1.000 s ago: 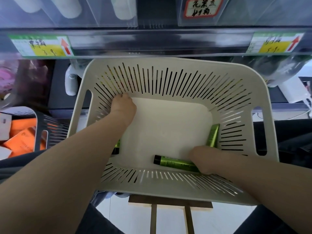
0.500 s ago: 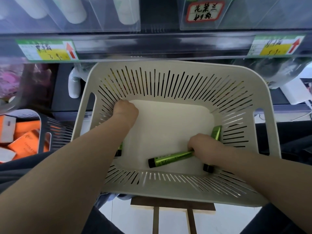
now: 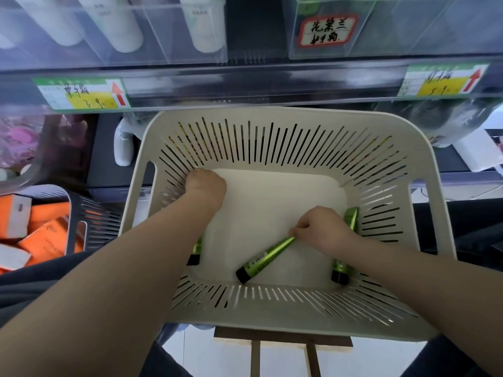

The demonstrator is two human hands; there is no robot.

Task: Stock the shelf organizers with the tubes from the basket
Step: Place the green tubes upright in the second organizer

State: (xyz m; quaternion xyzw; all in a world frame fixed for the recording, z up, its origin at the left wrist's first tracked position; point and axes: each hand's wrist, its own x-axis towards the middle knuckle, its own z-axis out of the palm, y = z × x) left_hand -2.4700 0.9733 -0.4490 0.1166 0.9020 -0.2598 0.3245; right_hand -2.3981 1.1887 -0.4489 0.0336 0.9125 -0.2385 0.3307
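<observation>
Nearest, a brown wooden stand [image 3: 283,345] carries the basket over a white tiled floor [image 3: 217,360]. The cream plastic basket with slotted walls [image 3: 272,317] holds three glossy green tubes with black caps, all lying on its flat bottom.

The middle green tube [image 3: 265,261] lies at a slant, cap toward the near wall. It bears a white barcode patch and small print too fine to read. The right hand [image 3: 324,229] pinches its flat crimped end between curled fingers.

A second green tube [image 3: 340,269] lies by the right wall, partly under the right forearm. A third green tube [image 3: 196,247] lies by the left wall, mostly hidden under the left forearm.

The left hand [image 3: 206,186] sits in the far left corner of the basket floor, knuckles up and fingers curled under. Whether it holds anything cannot be told.

To the left, a dark grey slotted basket [image 3: 81,221] contains orange cartons [image 3: 46,240].

Beyond, on the shelf edge, a green and yellow price tag with a red up-arrow [image 3: 84,93] shows handwritten characters and what looks like "3 9". A matching price tag on the right [image 3: 441,83] seems to read "5 9".

Above them, clear acrylic organizers [image 3: 163,36] hold white tubes [image 3: 122,25]. A red-bordered white label [image 3: 326,29] on the right-hand organizer carries two lines of black handwritten Chinese characters.
</observation>
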